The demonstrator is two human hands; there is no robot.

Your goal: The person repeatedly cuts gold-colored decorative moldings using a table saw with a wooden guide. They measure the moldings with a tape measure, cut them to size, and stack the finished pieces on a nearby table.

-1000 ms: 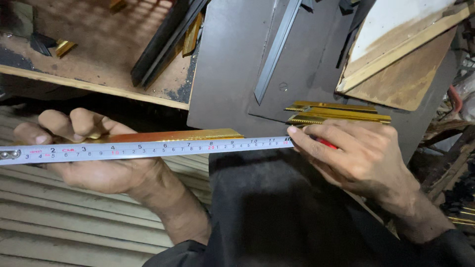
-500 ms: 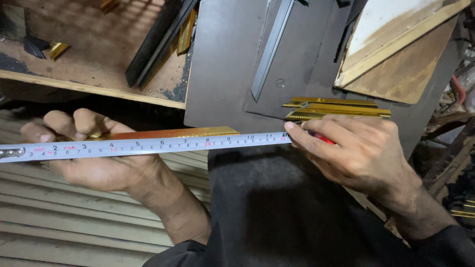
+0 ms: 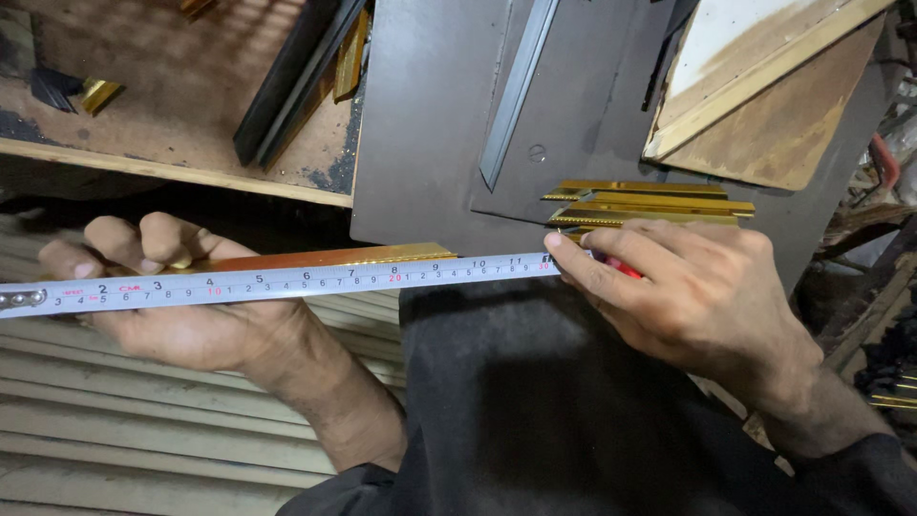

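A white tape measure blade runs level across the view, lying along a thin gold strip. My left hand grips the strip and the tape together near the tape's hook end at the left. My right hand pinches the tape at its right end, with a red-bodied tape case mostly hidden under its fingers. Several short gold strips lie on the dark metal plate just beyond my right fingers.
A worn wooden bench top with a black bar and gold offcuts sits at the upper left. A wood board with gold edging lies at the upper right. Ribbed sheet runs below my left hand.
The hands and tape hold the same pose. The view has shifted only slightly.
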